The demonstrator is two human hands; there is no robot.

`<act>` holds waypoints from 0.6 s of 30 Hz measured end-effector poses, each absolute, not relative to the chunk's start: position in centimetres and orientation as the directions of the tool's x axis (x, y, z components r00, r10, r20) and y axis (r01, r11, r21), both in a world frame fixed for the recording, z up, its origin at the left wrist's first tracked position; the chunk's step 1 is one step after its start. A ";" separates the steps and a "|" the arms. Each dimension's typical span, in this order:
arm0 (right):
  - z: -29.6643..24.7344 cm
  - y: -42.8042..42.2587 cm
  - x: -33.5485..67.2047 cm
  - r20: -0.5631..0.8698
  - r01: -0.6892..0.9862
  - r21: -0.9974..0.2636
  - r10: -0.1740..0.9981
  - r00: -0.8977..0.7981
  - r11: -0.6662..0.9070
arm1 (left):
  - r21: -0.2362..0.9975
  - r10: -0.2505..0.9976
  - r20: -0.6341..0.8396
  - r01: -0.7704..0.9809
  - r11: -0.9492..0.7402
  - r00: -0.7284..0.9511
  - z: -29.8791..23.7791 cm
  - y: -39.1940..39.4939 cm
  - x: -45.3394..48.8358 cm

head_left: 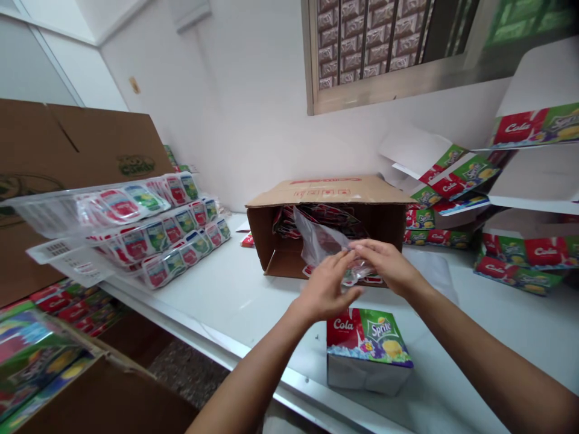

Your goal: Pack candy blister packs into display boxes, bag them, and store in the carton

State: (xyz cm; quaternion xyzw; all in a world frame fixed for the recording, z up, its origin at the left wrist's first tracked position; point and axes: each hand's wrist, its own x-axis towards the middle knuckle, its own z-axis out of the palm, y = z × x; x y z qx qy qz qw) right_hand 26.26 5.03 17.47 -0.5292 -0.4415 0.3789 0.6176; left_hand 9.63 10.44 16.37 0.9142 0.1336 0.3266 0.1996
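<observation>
My left hand (329,286) and my right hand (389,264) meet at the fingertips on a clear plastic bag (316,236), in front of an open cardboard carton. Both hold the bag's edge; the left thumb stands out to the side. The brown carton (259,236) lies on its side, its opening towards me, with many red-and-white printed packets (335,215) inside. Below my hands on the table is a box printed Cola and Sprite (371,346), its plain white side facing me. My fingers hide part of the bag.
On the left, clear trays of printed packets (176,238) are stacked on the white table (235,301). A large carton (90,138) stands behind them; another open carton (113,392) is below. Printed boxes (520,253) are piled on the right, under a barred window (371,42).
</observation>
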 end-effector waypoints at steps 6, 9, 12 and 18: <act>16.3 4.4 27.6 0.103 -0.198 -0.969 0.970 0.220 0.148 | 0.880 0.800 0.378 0.088 -0.467 0.467 15.5 12.3 9.2; 16.1 4.7 27.3 0.116 -0.169 -0.974 0.974 0.195 0.150 | 0.951 0.765 0.278 -0.052 -0.306 0.581 15.2 12.6 10.3; 15.9 5.2 27.5 0.114 -0.111 -0.983 0.964 0.240 0.144 | 0.966 0.717 0.243 -0.093 -0.242 0.654 15.2 12.8 10.9; 15.8 4.8 28.9 0.103 -0.047 -0.991 0.927 0.361 0.128 | 0.925 0.782 0.309 0.018 -0.379 0.541 15.4 13.8 10.9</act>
